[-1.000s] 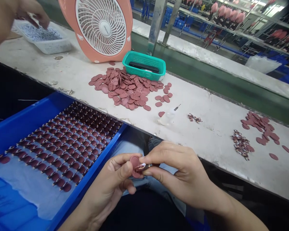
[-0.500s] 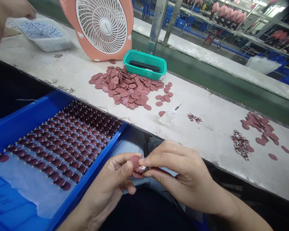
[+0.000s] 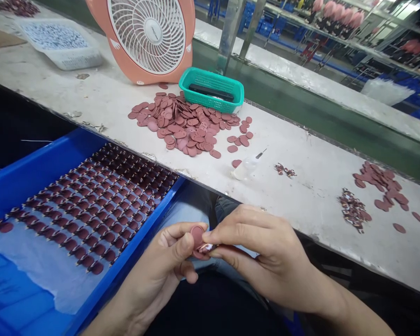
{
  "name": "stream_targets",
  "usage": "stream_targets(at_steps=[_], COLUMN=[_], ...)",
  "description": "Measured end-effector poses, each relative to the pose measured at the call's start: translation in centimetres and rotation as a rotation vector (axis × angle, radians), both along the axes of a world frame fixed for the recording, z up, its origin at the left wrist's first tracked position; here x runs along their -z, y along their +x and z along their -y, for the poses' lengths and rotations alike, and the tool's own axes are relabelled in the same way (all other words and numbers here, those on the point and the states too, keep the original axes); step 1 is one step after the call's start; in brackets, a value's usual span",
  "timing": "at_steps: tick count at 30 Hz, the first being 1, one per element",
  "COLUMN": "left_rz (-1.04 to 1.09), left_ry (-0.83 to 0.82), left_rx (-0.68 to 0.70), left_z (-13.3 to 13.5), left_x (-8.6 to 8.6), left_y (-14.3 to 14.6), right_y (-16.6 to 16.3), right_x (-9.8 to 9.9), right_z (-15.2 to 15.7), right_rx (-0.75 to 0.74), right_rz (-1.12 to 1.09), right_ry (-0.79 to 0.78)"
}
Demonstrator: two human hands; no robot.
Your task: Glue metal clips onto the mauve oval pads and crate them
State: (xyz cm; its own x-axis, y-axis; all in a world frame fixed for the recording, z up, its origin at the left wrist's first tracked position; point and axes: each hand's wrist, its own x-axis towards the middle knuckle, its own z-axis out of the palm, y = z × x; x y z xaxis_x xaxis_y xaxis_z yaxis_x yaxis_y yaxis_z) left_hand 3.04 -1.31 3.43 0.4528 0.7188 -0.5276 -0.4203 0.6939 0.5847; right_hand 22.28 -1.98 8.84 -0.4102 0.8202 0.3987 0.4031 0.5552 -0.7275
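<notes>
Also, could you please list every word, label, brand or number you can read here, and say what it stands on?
No text can be read with certainty.
Round orange-and-white plastic table fan: small dark brand mark on the hub, too small to read.
Blue plastic tray: faint raised marks at its lower left, too blurred to read.
Dark red oval disc pinched between left hand and right hand: no lettering visible.

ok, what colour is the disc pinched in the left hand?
Dull reddish-brown disc, like the loose pile on the bench; clearest in the head view.
</notes>
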Motion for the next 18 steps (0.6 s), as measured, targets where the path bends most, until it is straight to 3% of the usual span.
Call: stream_targets(at_steps=[18], left_rz=[0.111], left_ry=[-0.001], left_rx=[0.049], left_z=[0.5], left_x=[-1.6], left_y=[0.0], right_y=[0.0], right_x=[-1.4], right_z=[1.4], right_rx=[0.022], right_rz=[0.084], right_ry=[0.006])
